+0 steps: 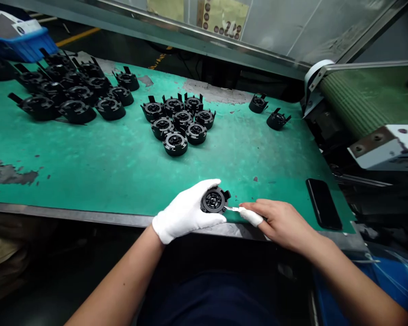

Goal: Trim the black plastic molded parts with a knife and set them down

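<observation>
In a white glove, my left hand (190, 210) is closed around a round black plastic part (213, 200) with a ringed face and a tab at its upper right. The part is held just above the front edge of the green table. My right hand (275, 222) is bare apart from a white wrap on the thumb. Pinched in it is a small thin metal blade (232, 208), its tip against the lower right rim of the part. The blade's other end is hidden by my fingers.
Several similar black parts (176, 144) are grouped mid-table, with a larger cluster (76, 111) at the left. Two more (278, 120) lie at the back right. A phone (323, 203) lies near the right edge, beside a green conveyor belt (377, 97). A blue bin (23, 43) stands far left.
</observation>
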{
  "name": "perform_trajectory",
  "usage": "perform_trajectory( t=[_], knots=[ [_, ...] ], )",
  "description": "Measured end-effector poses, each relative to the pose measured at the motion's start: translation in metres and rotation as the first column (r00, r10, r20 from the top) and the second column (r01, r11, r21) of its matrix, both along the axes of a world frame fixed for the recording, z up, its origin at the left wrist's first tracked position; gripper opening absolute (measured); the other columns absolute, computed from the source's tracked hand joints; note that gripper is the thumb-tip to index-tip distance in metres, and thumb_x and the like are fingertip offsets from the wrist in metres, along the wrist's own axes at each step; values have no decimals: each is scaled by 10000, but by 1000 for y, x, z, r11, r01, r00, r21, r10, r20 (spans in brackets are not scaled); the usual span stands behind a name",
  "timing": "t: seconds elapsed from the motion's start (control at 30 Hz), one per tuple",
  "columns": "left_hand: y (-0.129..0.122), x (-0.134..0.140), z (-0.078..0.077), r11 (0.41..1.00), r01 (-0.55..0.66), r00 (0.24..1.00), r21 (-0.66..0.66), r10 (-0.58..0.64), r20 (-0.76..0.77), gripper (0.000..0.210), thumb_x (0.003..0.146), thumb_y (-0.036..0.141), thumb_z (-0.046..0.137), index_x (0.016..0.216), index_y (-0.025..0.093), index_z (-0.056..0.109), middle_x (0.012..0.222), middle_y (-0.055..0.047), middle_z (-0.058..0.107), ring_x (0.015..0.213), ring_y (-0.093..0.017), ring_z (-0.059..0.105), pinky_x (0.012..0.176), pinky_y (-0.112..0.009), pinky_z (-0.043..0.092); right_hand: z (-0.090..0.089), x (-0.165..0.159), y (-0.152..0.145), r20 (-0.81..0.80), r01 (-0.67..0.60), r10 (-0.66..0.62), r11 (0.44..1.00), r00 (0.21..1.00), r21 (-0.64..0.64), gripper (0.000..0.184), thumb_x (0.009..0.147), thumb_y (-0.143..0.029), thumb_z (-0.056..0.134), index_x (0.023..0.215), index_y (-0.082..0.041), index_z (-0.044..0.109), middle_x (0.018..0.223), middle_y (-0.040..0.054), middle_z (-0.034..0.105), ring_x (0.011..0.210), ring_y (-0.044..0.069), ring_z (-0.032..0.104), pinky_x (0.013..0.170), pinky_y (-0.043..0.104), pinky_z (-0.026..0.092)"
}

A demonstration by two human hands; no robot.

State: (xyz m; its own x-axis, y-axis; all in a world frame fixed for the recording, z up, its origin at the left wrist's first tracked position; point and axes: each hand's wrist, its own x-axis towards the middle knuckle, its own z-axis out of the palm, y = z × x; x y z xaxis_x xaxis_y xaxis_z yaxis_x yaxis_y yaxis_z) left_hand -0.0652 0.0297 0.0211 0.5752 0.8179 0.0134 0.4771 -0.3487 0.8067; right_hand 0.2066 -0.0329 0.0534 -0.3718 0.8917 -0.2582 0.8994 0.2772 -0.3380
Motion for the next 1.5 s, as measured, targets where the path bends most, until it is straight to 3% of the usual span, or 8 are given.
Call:
perform_trajectory(
  t=[0.23,0.4,0.5,0.7,0.87,1.17,1.4,1.5],
  knots=[
    [16,-2,5,996,76,995,-42,-79,-65,864,661,470,882,1416,294,502,1440,-43,596,1290,-285,608,1127,-422,488,1,-1,25,90,-148,149,989,985,-17,422,960,-206,483,1324,-332,655,1029,14,752,898,210,706,674,294,440],
    [17,0,5,998,59,997,-38,-61,-49,828,673,431,881,1400,291,512,1420,-41,613,1275,-275,620,1114,-415,503,-5,-7,28,179,-78,65,994,982,70,480,908,-184,500,1332,-354,645,972,10,743,810,206,692,575,290,371],
    [10,1,4,999,36,999,-5,-36,-11,801,688,435,875,1391,280,523,1428,-52,605,1295,-277,605,1134,-422,486,-8,-7,22,138,-47,36,995,990,83,451,924,-191,475,1312,-337,653,1006,21,751,850,217,700,613,292,407],
    [-32,18,-11,968,-249,967,31,247,60,865,697,524,859,1423,251,475,1450,-90,577,1344,-288,563,1169,-452,450,-7,-4,-11,-94,105,-106,994,990,-20,376,939,-174,435,1241,-251,645,992,36,773,857,228,719,719,319,489],
    [-53,30,-19,904,-426,900,14,422,111,807,749,516,823,1410,225,465,1426,-105,585,1317,-280,585,1155,-450,461,-6,-18,-26,-203,68,-73,997,976,-31,357,934,-156,457,1206,-237,674,1171,69,746,1032,232,696,876,333,514],
    [-51,25,-18,921,-389,913,1,386,131,797,761,531,808,1412,241,451,1432,-99,580,1317,-272,585,1142,-436,473,5,-33,-15,-116,-41,31,995,993,-89,349,884,-69,482,1051,-256,724,930,27,790,855,202,728,746,254,483],
    [-53,26,-21,923,-383,910,-36,384,159,801,759,512,815,1418,237,453,1432,-93,584,1316,-260,588,1147,-429,469,-2,-32,-20,-115,25,-31,998,993,-52,344,910,-108,493,1139,-255,705,1028,50,785,939,223,724,797,273,490],
    [-53,24,-22,922,-386,910,-36,387,148,812,750,529,817,1421,241,461,1451,-91,572,1337,-264,572,1157,-433,461,-2,-33,-18,-139,-13,1,996,990,-87,301,927,-114,481,1069,-251,708,973,31,783,893,202,722,775,261,489]
  ],
)
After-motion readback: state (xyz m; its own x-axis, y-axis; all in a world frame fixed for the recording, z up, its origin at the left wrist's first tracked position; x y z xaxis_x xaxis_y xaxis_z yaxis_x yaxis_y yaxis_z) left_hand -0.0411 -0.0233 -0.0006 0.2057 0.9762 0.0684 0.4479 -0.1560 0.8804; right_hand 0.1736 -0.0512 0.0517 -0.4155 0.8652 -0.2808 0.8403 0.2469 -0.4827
